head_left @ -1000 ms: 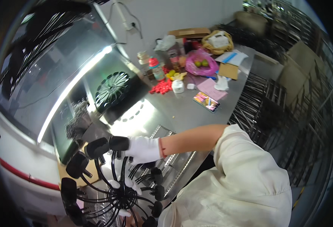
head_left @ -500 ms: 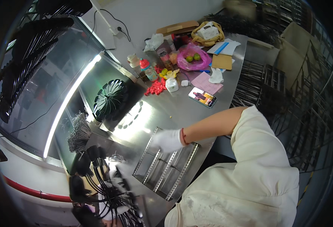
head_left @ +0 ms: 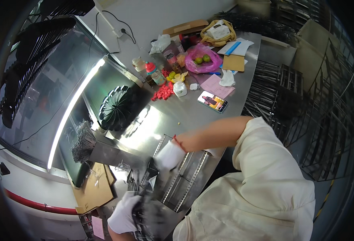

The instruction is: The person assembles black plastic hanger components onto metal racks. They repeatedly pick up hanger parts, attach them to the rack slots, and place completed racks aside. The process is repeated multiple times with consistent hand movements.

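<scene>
My left hand (head_left: 124, 213), in a white glove, is at the bottom, closed on a bundle of black thin-stemmed pieces (head_left: 150, 219). The bundle is smeared by motion, so its exact kind does not show. My right hand (head_left: 169, 156), also white-gloved, hovers over the upper left of a metal rack (head_left: 187, 186) with notched rails lying on the table. Right beside its fingers is a dark flat piece (head_left: 152, 172). Those fingers are blurred, so whether they grip that piece cannot be made out.
A steel table (head_left: 177, 116) carries a lit phone (head_left: 212, 101), red pieces (head_left: 163, 92), bottles (head_left: 154, 73) and a pink bag (head_left: 203, 59) of green fruit. Left stand a bundle of grey wires (head_left: 83, 141), cardboard (head_left: 92, 188) and a tube lamp (head_left: 74, 112). Metal racks (head_left: 273, 90) stand right.
My left hand has brought the black bundle right, beside the rack, uncovering the cardboard. My right hand has shifted slightly down and left, toward the bundle.
</scene>
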Motion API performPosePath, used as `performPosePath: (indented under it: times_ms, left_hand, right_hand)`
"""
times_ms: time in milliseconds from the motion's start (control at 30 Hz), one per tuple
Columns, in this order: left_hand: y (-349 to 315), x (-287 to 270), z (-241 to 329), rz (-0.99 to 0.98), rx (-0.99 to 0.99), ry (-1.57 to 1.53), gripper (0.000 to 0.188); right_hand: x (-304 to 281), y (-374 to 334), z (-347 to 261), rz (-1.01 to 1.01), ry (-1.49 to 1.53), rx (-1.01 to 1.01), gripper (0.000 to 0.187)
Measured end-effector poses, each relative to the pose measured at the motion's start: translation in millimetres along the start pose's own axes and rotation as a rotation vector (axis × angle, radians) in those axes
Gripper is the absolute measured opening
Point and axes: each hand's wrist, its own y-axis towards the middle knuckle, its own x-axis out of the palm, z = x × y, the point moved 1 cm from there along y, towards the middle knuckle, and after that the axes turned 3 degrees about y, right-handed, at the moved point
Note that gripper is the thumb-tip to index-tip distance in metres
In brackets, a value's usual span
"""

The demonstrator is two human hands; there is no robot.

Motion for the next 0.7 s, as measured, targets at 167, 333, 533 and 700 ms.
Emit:
performPosePath:
  times_ms: [167,333,533,700]
  left_hand:
    - [-47.4,0.1,-17.9,0.268,-0.033,-0.576,0.087]
    - [-55.7,16.8,-21.9,0.368,-0.029,-1.185,0.088]
    - [41.7,-6.2,-8.4,-0.349,0.364,-1.237,0.091]
    - [-1.0,3.8,-14.5,0.158,-0.018,-0.281,0.088]
  right_hand:
    - [18.7,-60.9,64.1,-0.326,0.148,0.402,0.023]
    - [-32.2,-10.9,-41.5,0.717,-0.852,-0.164,0.040]
    - [-30.5,32.1,-50.6,0.720,-0.907,-0.154,0.038]
    - [-35.4,25.6,-62.1,0.181,-0.319,0.263,0.026]
